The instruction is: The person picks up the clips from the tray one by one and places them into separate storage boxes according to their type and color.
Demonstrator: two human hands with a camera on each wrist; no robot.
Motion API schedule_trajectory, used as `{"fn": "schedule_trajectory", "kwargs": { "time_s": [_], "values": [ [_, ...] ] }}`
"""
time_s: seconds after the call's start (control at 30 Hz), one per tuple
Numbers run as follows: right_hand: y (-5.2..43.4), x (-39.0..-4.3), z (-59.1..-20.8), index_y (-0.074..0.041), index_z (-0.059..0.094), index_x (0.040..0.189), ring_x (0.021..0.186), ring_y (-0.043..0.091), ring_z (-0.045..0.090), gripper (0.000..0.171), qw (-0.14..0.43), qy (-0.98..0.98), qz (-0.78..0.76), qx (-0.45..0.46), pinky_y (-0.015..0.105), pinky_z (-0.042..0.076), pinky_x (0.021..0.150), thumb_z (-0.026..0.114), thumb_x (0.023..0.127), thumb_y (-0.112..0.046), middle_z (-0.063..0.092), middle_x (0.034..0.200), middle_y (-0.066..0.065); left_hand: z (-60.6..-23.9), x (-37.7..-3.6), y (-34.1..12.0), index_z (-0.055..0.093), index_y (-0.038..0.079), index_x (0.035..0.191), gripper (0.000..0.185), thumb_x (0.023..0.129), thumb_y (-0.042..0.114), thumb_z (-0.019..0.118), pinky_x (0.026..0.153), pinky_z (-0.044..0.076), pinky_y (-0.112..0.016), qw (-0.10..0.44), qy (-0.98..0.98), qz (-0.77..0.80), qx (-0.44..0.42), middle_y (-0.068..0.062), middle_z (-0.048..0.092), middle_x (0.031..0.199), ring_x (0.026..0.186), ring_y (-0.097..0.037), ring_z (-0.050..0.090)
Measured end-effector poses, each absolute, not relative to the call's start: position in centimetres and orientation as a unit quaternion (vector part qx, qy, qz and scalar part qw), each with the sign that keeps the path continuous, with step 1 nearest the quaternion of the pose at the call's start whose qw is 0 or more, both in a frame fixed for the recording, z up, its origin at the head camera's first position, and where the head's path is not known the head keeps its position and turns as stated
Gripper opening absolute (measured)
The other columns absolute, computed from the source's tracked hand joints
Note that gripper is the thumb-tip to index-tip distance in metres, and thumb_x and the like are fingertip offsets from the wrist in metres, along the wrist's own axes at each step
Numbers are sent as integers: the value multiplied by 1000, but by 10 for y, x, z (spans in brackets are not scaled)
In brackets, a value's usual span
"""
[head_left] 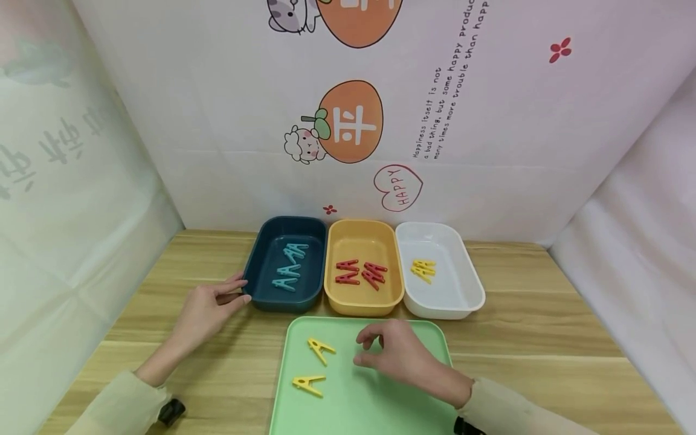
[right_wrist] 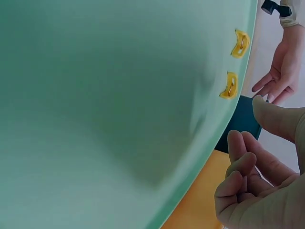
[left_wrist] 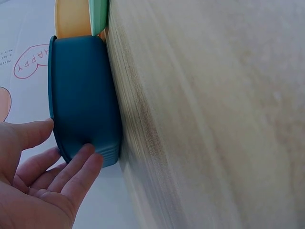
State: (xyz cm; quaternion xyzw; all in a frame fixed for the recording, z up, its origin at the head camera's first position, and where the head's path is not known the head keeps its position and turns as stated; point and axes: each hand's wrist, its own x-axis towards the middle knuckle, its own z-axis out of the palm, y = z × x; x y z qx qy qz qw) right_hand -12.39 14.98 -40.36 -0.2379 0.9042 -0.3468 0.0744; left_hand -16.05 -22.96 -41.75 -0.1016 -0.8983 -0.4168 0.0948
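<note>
The person's left hand [head_left: 209, 307] lies on the wooden counter [head_left: 544, 326] with its fingers straight and relaxed, the fingertips [left_wrist: 93, 160] touching the near left corner of the dark blue bin [head_left: 260, 266]; it grasps nothing. The left wrist view shows the thumb apart from the fingers, both laid against the bin's outer wall. Inside that bin lie several light blue clothespins [head_left: 288, 269].

The right hand [head_left: 399, 353] hovers over the green tray [head_left: 359, 405], fingers loosely curled and holding nothing; the right wrist view shows the curled fingers [right_wrist: 243, 164] with no clip between them and the thumb. To the left of this hand, two yellow clothespins lie on the tray: one clothespin [head_left: 321, 348] nearer the bins and close to the hand, the other clothespin [head_left: 309, 383] nearer the person, a little apart from the first.

Behind the tray three bins stand in a row, side by side and just about touching: the blue one on the left, a yellow-orange bin [head_left: 361, 238] in the middle holding red clothespins [head_left: 360, 273], and a white bin [head_left: 462, 290] on the right with a few yellow clips [head_left: 423, 269] in it. The tray's far edge sits just beside the middle bin. A pale printed backdrop [head_left: 489, 121] with orange fruit cartoons and a pink heart rises behind the counter
</note>
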Motion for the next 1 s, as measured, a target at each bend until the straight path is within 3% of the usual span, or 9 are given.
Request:
{"fn": "schedule_trajectory", "kwargs": {
  "time_s": [0.27, 0.47, 0.63, 1.0],
  "values": [
    [127, -131, -405, -10, 82, 102, 71, 10, 56, 24, 95, 899, -350, -245, 27, 49, 63, 92, 84, -23, 73, 88, -5, -417, -161, -228, 71, -8, 129, 37, 98, 10, 78, 80, 63, -31, 91, -898, -419, -101, -21, 59, 146, 104, -31, 75],
    [107, -139, -405, -10, 82, 110, 86, 15, 63, 33, 127, 904, -329, -241, 27, 54, 73, 94, 83, -26, 73, 96, -6, -418, -161, -229, 71, -7, 130, 37, 98, 11, 78, 78, 63, -29, 94, -900, -414, -99, -20, 59, 146, 104, -32, 75],
    [92, -142, -409, -7, 82, 113, 91, 8, 64, 38, 132, 902, -317, -260, 26, 56, 81, 95, 81, -23, 75, 100, -6, -418, -161, -229, 71, -7, 130, 38, 98, 11, 78, 80, 63, -32, 94, -900, -414, -100, -20, 59, 146, 104, -31, 75],
    [81, -144, -416, -10, 85, 103, 83, 4, 60, 24, 123, 901, -313, -273, 22, 54, 76, 93, 80, -12, 73, 90, -10, -419, -161, -228, 71, -7, 130, 37, 97, 10, 78, 80, 63, -32, 95, -898, -418, -100, -21, 59, 146, 104, -32, 75]
  ]
}}
